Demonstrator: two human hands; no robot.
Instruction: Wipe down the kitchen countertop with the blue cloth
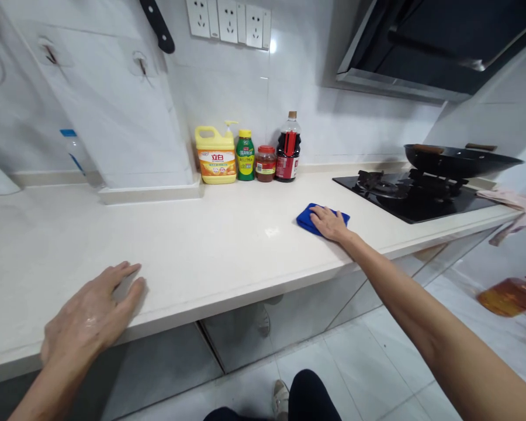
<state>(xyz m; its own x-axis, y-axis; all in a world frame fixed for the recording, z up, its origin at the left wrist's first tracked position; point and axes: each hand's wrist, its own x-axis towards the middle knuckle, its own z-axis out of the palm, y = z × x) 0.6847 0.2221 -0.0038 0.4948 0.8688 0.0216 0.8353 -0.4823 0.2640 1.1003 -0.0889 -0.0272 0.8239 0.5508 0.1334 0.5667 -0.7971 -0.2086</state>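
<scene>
My right hand lies palm down on a folded blue cloth on the pale countertop, just left of the black gas hob. Its fingers are stretched flat over the cloth. My left hand rests near the counter's front edge at the left, fingers spread and flat on the surface, holding nothing.
Against the tiled wall stand a yellow detergent jug, a green bottle, a red jar and a dark sauce bottle. A black wok sits on the hob. A bottle of amber liquid is low at right.
</scene>
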